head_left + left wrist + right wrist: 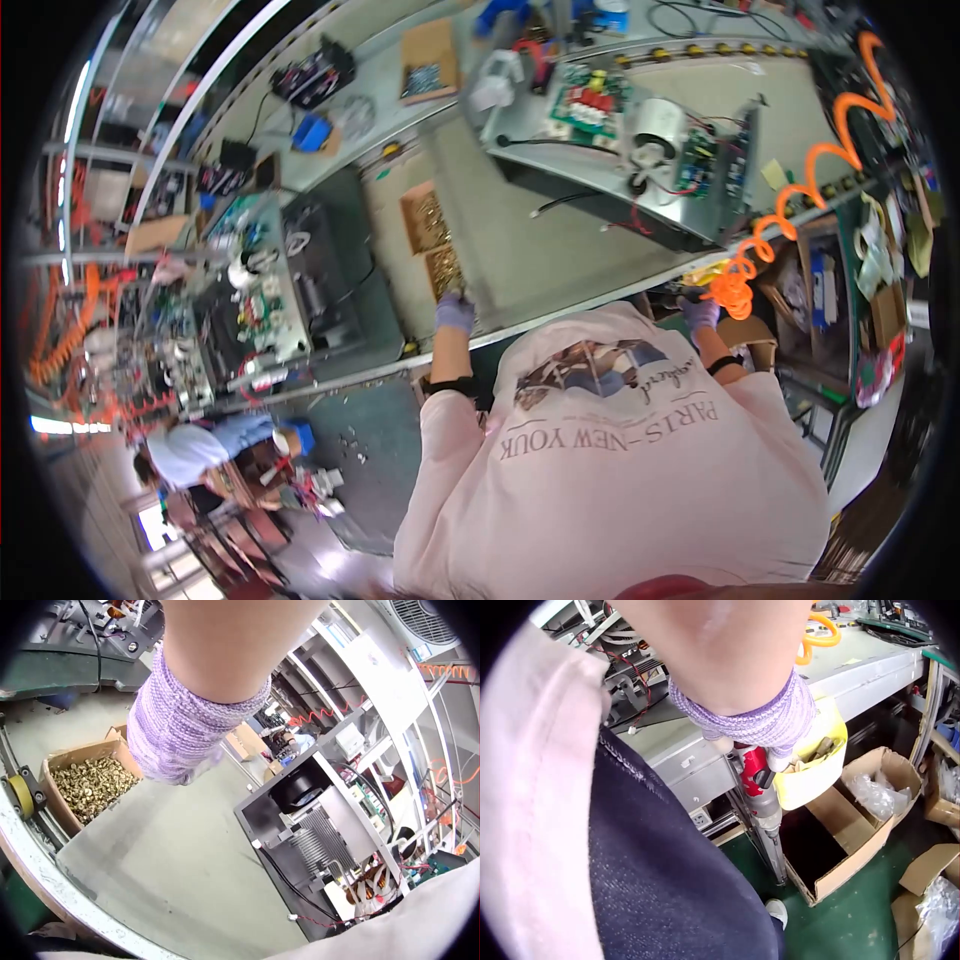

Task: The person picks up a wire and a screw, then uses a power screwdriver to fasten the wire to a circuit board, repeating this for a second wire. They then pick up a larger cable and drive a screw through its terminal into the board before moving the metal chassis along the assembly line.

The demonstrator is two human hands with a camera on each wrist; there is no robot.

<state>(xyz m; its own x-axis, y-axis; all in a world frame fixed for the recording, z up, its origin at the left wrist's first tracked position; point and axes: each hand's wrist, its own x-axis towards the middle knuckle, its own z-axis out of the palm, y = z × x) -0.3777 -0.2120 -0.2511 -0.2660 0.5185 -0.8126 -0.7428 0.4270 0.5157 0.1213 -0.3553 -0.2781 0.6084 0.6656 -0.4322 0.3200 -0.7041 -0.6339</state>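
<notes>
My left hand (455,315), in a purple knitted glove, is at the near end of a small cardboard box (430,276) of brass-coloured screws (446,268). In the left wrist view the glove (176,735) hides its fingers, and I cannot tell whether they pinch a screw. A second box (408,225) of similar screws adjoins the first. Below the table edge, my right hand (761,724) grips a red and grey power screwdriver (756,780), its bit downward. A yellow container (810,784) is right beside that hand.
A metal chassis (600,195) with circuit boards stands across the bench at right; another dark chassis (325,265) is at left. An orange coiled hose (770,228) hangs at right. Open cardboard boxes (851,862) sit below the bench. Another person (205,455) is at lower left.
</notes>
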